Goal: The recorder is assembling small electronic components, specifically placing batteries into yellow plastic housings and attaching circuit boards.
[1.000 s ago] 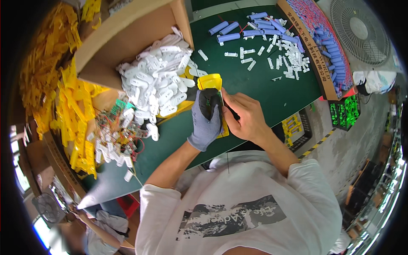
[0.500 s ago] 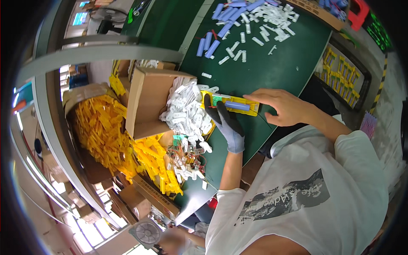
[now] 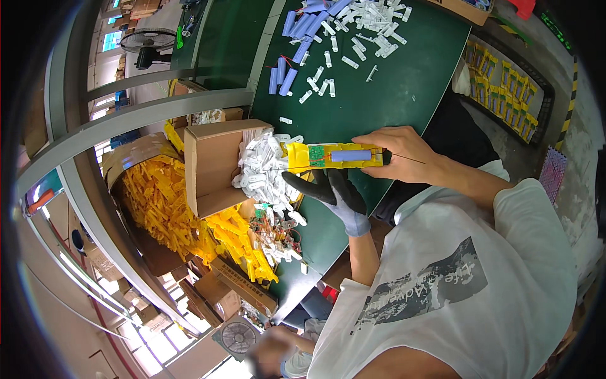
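A yellow plastic housing (image 3: 305,156) lies over the green table, with a green circuit board (image 3: 316,155) and a blue cylindrical battery cell (image 3: 351,156) inside it. My bare right hand (image 3: 404,153) grips its right end, where a black end piece and thin dark wires show. My left hand (image 3: 338,197), in a grey and black glove, is just below the housing, its fingers spread. The upper fingers come up to the housing's near edge; whether they press on it is hard to see. A pile of white plastic pieces (image 3: 265,167) adjoins the housing's left end.
A cardboard box (image 3: 218,167) lies tipped beside the white pieces. Yellow housings (image 3: 154,202) fill a carton at left. Circuit boards with wires (image 3: 278,237) lie nearer. Blue cells (image 3: 307,26) and white holders (image 3: 379,28) lie at the far side. A black crate (image 3: 548,104) holds finished-looking yellow units.
My right hand has closed on the housing's right end. My left fingers, earlier over the housing, have moved down to its near edge and spread. The whole view has shifted slightly.
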Tool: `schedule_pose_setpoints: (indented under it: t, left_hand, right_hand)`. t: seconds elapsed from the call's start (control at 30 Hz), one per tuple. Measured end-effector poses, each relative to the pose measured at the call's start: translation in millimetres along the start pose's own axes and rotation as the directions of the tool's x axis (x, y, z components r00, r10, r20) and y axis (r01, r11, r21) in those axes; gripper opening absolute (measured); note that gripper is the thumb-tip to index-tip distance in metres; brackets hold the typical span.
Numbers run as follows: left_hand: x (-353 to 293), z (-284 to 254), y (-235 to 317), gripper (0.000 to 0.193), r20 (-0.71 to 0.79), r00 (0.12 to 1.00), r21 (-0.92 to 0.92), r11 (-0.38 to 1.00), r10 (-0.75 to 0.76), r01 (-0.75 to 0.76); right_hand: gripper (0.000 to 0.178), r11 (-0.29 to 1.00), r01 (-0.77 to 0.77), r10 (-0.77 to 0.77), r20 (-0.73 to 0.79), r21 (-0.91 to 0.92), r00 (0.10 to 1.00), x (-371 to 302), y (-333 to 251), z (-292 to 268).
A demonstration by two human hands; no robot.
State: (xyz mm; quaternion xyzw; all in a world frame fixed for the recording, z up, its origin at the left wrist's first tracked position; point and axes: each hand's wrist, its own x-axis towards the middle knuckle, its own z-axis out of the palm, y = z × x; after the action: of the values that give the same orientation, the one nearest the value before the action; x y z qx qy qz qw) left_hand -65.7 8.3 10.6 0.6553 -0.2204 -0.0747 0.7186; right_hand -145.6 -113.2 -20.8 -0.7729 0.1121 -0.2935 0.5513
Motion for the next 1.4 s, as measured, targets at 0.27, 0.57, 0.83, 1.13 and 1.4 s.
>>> schedule_pose_setpoints:
  t: [0.27,0.57,0.83,1.13,1.4]
  left_hand:
    - [-12.6,-11.1,-13.6,0.07,-0.196,0.975,0.176,0.982,0.108,-0.074]
    - [-24.8,-19.9,-11.0,0.062,-0.001,0.993,-0.14,0.984,-0.115,0.114]
    - [-66.0,-53.6,-32.0,0.024,-0.102,0.993,0.748,0.654,-0.056,0.113]
    - [-18.6,-13.4,4.2,0.045,0.42,0.83,0.649,0.517,0.367,-0.558]
    - [-3.9,10.9,-20.3,0.057,0.512,0.836,0.719,0.433,0.199,-0.543]
  right_hand:
    - [0.046,0.997,-0.012,0.008,0.049,0.075,0.999,-0.9,6.4,-7.0]
    - [0.048,0.997,-0.056,0.045,0.212,0.044,0.976,0.6,-3.8,-12.7]
    - [0.051,0.984,-0.024,0.096,0.405,-0.179,0.909,20.5,1.5,-27.8]
    - [0.052,0.973,-0.151,0.202,0.324,-0.177,0.924,60.7,8.7,-95.6]
    - [0.024,0.803,-0.186,0.152,-0.106,-0.566,0.983,84.1,34.4,-68.4]
